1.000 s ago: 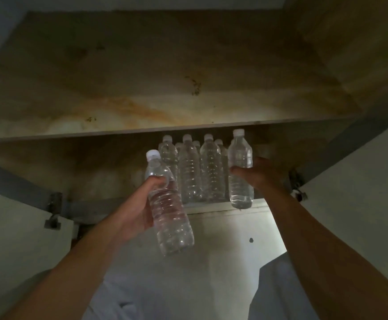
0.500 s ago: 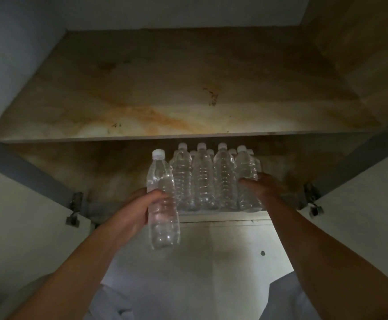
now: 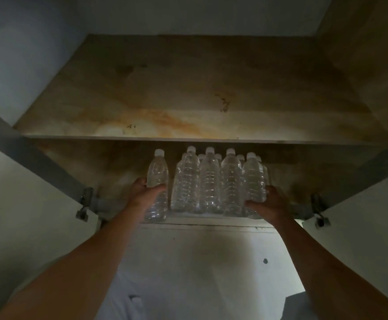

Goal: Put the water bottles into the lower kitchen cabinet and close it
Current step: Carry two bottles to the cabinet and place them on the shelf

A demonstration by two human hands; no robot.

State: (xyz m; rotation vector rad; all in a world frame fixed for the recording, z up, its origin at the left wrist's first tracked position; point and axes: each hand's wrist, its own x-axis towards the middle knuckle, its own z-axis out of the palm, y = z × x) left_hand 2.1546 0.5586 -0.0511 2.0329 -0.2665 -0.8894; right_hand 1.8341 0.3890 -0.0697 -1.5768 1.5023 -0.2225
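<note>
Two upright bottles, caps up (left hand [image 3: 145, 192] and right hand [image 3: 270, 202] fingers gripping each).

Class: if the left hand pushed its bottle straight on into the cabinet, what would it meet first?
Probably nothing near: the left hand and its bottle stand left of the bottle group; the way looks free; depth unclear.

- The shelf [image 3: 188, 136] hangs just above the bottle caps, so you have little headroom.
- The packed bottles [image 3: 209, 181] block the middle.
- You have open cabinet floor [image 3: 109, 172] left and right of them.
- Both doors [image 3: 26, 204] stand wide open.
</note>
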